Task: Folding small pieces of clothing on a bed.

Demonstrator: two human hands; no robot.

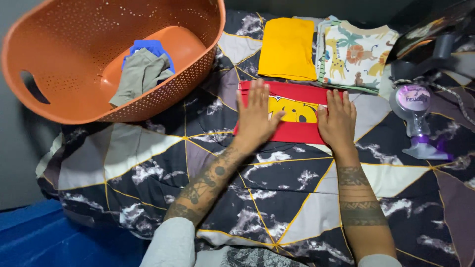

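- Two hands lie flat on a folded red shirt (292,114) with a yellow print, just above the middle of the frame.
- My left hand (256,114) presses the shirt's left end, fingers straight and spread a little, gripping nothing.
- My right hand (338,118) presses its right end the same way, palm down, fingers extended and close together.
- Just above the red shirt sits a folded yellow garment (287,48), and right of that a folded pale shirt with animal prints (354,54).
- All three rest on a dark quilt (277,188) with gold lines.
- At upper left an orange perforated laundry basket (64,54) holds an olive garment (140,74) over a blue one (148,47).
- At the right edge lies a clear and purple bottle-like object (415,111); I cannot tell what it is.
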